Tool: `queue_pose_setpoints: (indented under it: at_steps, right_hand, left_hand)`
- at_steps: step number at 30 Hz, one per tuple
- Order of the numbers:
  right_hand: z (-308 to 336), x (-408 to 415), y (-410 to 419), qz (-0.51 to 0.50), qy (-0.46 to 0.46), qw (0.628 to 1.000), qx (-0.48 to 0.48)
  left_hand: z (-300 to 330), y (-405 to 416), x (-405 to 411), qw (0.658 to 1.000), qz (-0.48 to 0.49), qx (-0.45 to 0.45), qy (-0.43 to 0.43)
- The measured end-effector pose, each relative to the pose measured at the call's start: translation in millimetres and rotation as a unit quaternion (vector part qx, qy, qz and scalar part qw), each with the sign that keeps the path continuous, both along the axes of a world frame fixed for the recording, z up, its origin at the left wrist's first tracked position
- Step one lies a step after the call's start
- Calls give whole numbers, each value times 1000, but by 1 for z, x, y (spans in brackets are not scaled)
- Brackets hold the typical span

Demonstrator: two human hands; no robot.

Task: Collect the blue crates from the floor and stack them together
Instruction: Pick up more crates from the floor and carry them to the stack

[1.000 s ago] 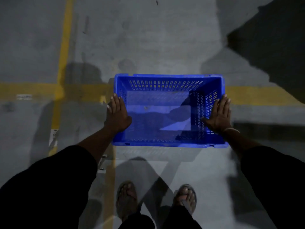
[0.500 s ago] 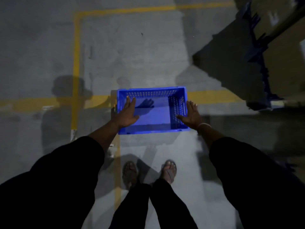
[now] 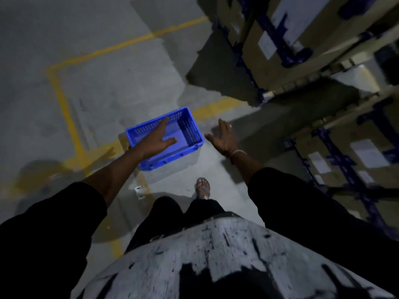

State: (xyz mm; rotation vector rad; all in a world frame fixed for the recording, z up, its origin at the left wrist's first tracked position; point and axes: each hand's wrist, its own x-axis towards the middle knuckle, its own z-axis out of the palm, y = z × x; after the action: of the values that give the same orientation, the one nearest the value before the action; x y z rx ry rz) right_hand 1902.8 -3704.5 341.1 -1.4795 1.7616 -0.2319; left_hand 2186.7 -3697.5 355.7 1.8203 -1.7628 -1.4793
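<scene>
The blue crate (image 3: 172, 137) stood on the floor (image 3: 108, 83); the left hand (image 3: 156, 139) and the right hand (image 3: 224, 138) hovered above, each grip wide, holding nothing.

A blue perforated plastic crate (image 3: 183, 134) sat upright and empty on the concrete floor (image 3: 108, 87), across a yellow floor line (image 3: 207, 108).

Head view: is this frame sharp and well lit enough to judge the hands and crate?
Head view: dim overall; the blue crate is readable, the open left hand and right hand slightly motion-smeared; the shelving is blurred, with wide-angle bending at the edges.
</scene>
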Motion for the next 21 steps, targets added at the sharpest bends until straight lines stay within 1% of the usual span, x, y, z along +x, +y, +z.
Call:
queue_pose_setpoints:
  at_steps: [2, 4, 7, 10, 13, 17, 19, 21]
  right_hand:
    - [7, -9, 30, -43, 2, 999, -8]
    - [15, -16, 61, -100, 1, 995, -24]
    - [31, -22, 115, -203, -8, 979, -24]
    - [38, -28, 177, -282, -15, 959, -23]
    - [44, -34, 239, -370, -10, 929, -20]
    - [54, -41, 332, -460, -9, 887, -27]
    - [56, -46, 380, -513, -5, 858, -25]
    - [59, -49, 429, -565, -4, 825, -27]
  left_hand:
    - [7, 2, -9, 999, -32, 3, 19]
    - [11, 3, -18, 996, -84, -4, 27]
    - [19, 2, -29, 989, -146, 14, 23]
    - [24, 13, -45, 975, -218, 27, 17]
    - [24, 31, -72, 950, -310, 30, 10]
    - [33, 72, -125, 920, -392, 16, 11]
    - [40, 99, -156, 901, -434, 3, 20]
    - [44, 128, -185, 876, -481, 11, 33]
